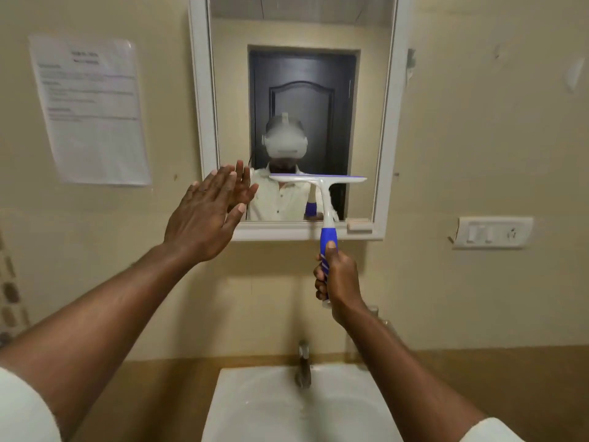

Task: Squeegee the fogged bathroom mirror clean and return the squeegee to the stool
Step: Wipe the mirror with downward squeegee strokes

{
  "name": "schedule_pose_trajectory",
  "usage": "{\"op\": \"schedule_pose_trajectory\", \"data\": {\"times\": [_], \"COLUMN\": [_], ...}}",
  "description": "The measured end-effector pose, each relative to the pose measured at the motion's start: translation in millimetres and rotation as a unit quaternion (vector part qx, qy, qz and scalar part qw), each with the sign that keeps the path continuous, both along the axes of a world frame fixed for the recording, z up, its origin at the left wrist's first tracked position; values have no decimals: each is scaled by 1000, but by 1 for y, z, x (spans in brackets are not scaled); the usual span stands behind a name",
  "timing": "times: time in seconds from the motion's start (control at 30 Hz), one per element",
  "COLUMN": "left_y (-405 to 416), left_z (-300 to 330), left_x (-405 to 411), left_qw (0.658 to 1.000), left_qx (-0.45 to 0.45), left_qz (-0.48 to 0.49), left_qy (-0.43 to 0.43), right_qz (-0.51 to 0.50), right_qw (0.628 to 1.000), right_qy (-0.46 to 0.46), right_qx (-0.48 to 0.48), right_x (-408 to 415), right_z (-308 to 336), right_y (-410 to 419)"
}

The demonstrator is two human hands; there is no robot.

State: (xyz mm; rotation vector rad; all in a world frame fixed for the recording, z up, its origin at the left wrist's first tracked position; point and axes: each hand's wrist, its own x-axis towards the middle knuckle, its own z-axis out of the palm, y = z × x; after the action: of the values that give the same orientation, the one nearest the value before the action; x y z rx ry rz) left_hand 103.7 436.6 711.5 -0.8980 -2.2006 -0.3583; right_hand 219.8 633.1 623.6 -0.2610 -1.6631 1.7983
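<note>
White plastic and blue rubber: that is the squeegee (pixel 322 199) you hold upright in your right hand (pixel 338 279), fingers wrapped tight round the blue grip with the thumb laid up its near side. Its blade runs level across the lower right part of the mirror (pixel 299 90), a little above the bottom rail of the white frame (pixel 387 122); whether the rubber edge actually touches the glass you cannot tell from here.

Your left hand (pixel 204 218) is empty, fingers flat and pressed together, thumb apart, raised near the lower left corner of the mirror. It may be resting on the frame or just short of it.

As for progress, the glass mostly reads clear: the dark door and your shirt reflect sharply. A pale cloudy patch sits in the middle, above the blade, and it looks like fog not yet cleared. So the wiping seems well along but probably not finished, with that central patch and perhaps the strip below the blade left to draw off.

The stool is nowhere in view, so returning the squeegee is not yet done. Below you are the basin (pixel 255 409) and tap (pixel 303 365), a paper notice (pixel 92 113) on the far left wall and a switch plate (pixel 492 232) to the right.
</note>
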Motion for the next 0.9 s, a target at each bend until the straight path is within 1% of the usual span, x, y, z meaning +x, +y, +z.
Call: {"op": "schedule_pose_trajectory", "data": {"times": [0.17, 0.3, 0.47, 0.6, 0.9], "left_y": [6, 17, 29, 33, 38], "left_z": [59, 101, 135, 148, 151], "left_x": [-2, 3, 6, 0, -11], "left_qw": [998, 995, 990, 987, 987], "left_qx": [34, 59, 74, 75, 73], "left_qz": [-7, -13, -16, -23, -24], "left_qy": [51, 81, 118, 142, 142], "right_qz": [-12, 9, -1, -26, -44], "right_qw": [994, 988, 981, 977, 973], "right_qy": [80, 126, 164, 183, 195], "right_qx": [70, 83, 100, 108, 116], "right_x": [-17, -31, -41, -46, -60], "right_z": [95, 169, 232, 258, 268], "right_y": [16, 32, 47, 54, 62]}}
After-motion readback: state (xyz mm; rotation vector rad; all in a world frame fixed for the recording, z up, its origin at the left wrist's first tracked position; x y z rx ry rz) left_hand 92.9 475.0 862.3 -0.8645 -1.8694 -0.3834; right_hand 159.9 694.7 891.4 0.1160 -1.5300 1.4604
